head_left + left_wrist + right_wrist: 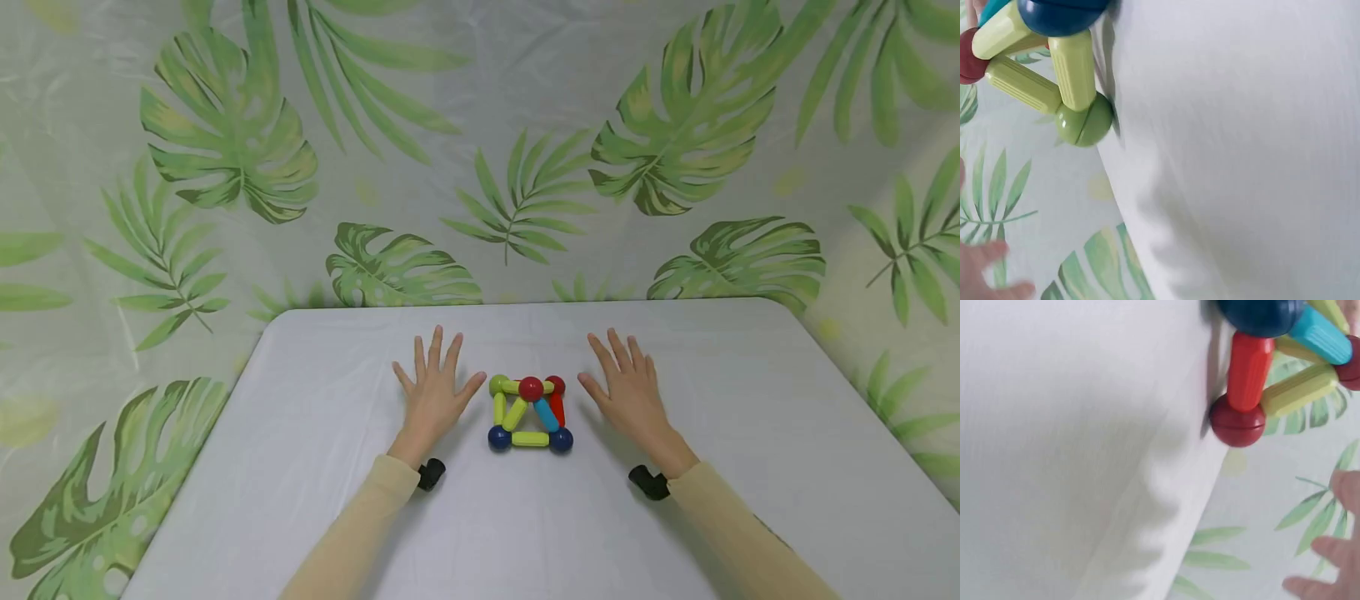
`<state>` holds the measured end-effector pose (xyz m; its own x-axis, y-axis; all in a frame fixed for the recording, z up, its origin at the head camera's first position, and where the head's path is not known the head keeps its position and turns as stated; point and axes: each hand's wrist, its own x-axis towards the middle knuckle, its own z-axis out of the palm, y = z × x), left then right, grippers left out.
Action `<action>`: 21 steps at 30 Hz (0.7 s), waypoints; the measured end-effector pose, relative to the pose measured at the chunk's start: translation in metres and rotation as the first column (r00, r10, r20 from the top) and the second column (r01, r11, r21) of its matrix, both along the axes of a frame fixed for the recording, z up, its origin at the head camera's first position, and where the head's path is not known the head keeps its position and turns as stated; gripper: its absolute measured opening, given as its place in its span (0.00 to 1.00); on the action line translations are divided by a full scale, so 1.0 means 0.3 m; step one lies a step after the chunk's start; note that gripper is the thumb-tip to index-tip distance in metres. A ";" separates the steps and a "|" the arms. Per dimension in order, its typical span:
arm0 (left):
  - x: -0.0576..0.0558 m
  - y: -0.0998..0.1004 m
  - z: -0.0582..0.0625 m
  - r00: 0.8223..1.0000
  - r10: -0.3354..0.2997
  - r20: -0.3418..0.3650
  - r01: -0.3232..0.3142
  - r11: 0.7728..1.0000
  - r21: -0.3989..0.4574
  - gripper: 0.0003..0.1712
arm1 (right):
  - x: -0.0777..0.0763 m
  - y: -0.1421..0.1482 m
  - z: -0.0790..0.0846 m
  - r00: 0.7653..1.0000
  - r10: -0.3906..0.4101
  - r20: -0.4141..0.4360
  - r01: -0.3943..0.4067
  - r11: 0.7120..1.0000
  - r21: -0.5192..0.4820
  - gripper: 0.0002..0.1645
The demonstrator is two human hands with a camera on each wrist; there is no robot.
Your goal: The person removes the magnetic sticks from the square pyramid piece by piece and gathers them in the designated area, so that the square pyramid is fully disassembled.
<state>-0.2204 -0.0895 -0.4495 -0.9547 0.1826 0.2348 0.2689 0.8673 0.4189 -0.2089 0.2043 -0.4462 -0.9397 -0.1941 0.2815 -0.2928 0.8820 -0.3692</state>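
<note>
Between the two hands stands a small pyramid of toy building rods and balls. Its base corners are two dark blue balls (499, 438) at the front, a green ball (498, 384) at back left and a red ball at back right; another red ball (531, 388) forms the peak. Yellow-green rods (530, 439), a blue rod (546, 414) and a red rod (1250, 372) join them. To its left, my left hand (435, 400) is spread with fingers straight, thumb tip near the green ball. My right hand (632, 400) is spread likewise on the other side, apart from the pyramid.
A white cloth covers the table (315, 500), which has rounded far corners. Behind it hangs a leaf-patterned sheet (525, 100). A black wrist camera (431, 474) sits at the left cuff and another black wrist camera (648, 482) at the right.
</note>
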 end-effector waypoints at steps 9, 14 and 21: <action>0.004 0.108 -0.003 0.892 -0.451 0.024 0.395 0.804 0.444 0.30 | 0.047 -0.084 -0.024 0.949 0.299 0.101 -0.214 0.846 -0.488 0.16; 0.019 0.171 -0.005 0.891 -0.454 0.026 0.395 0.799 0.453 0.27 | 0.061 -0.125 -0.053 0.937 0.324 0.128 -0.221 0.837 -0.501 0.14; 0.026 0.177 -0.005 0.911 -0.412 -0.022 0.378 0.812 0.445 0.23 | 0.072 -0.141 -0.058 0.949 0.288 0.127 -0.189 0.844 -0.502 0.13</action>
<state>-0.2126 -0.0365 -0.4511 -0.8396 0.4442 0.3126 0.5034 0.4201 0.7551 -0.1874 0.1621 -0.4637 -0.9262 -0.3071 0.2186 -0.3513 0.4934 -0.7957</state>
